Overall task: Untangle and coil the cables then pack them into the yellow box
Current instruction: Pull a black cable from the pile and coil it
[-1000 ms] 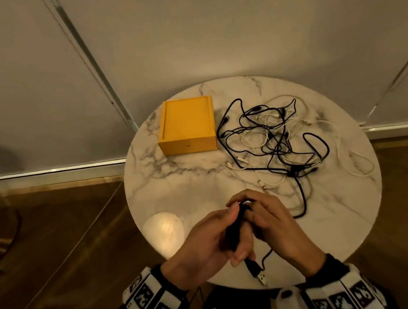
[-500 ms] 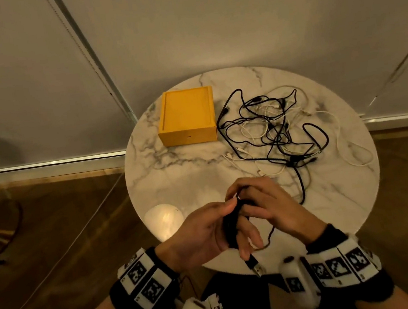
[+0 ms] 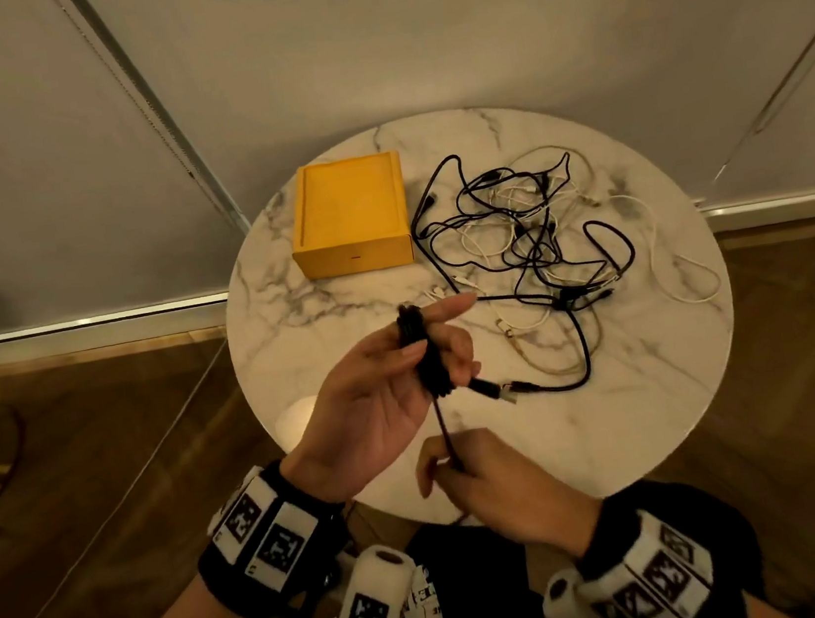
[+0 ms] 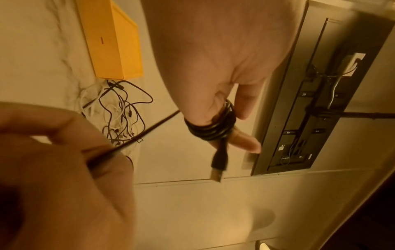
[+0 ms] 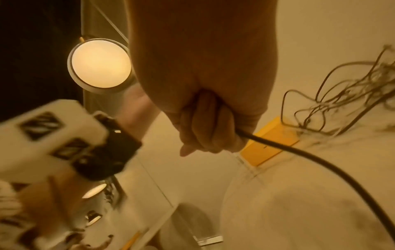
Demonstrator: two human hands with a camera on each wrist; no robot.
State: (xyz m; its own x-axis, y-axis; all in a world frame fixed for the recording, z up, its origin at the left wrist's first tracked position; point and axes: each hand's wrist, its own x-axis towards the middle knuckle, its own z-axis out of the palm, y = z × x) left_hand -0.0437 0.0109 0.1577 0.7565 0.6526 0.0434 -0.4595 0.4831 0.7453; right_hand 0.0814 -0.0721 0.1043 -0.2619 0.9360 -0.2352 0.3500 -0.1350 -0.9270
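Observation:
My left hand (image 3: 415, 344) holds a small coil of black cable (image 3: 427, 358) wound round its fingers, thumb pressing on it, above the near side of the marble table (image 3: 323, 314). The coil (image 4: 213, 125) shows clearly in the left wrist view, with its USB plug (image 4: 217, 169) hanging free. Below it, my right hand (image 3: 454, 463) pinches the cable's loose strand (image 3: 444, 428), pulled straight; its fist (image 5: 213, 132) closes round the strand (image 5: 320, 165). The yellow box (image 3: 351, 212) sits at the back left, with its top side up. A tangle of black and white cables (image 3: 531, 240) lies right of it.
The round table's edge runs just under my hands, with wood floor below. A bright lamp reflection (image 3: 298, 416) sits on the near left of the tabletop. A wall stands behind the table. A cable end with connectors (image 3: 509, 391) lies near my left hand.
My right hand has left the coil and dropped toward me, drawing a strand straight. My left hand has risen and turned palm up, showing the coil on its fingers.

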